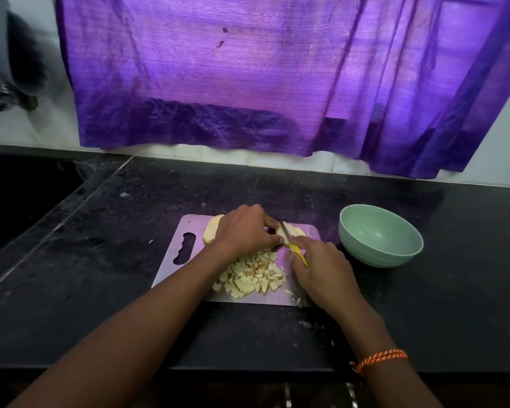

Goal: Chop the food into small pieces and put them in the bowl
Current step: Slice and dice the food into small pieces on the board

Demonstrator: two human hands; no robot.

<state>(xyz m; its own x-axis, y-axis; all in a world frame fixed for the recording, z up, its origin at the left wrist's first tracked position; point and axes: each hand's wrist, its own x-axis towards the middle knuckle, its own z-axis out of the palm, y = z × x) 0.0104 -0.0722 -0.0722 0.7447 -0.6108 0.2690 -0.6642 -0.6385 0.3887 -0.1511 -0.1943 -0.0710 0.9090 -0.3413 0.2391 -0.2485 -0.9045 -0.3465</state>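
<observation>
counter (100, 219): one bowl (380, 240) (one knife (292, 245))

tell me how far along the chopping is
Done: a pile of small pieces lies on the cutting board. In hand: the left hand steadies uncut slices while the right hand grips the yellow-handled knife, its blade on them. Left: finish those slices and move everything into the green bowl, which looks empty.

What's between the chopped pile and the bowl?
In the head view, the right hand gripping the yellow-handled knife lies between the chopped pieces and the bowl.
</observation>
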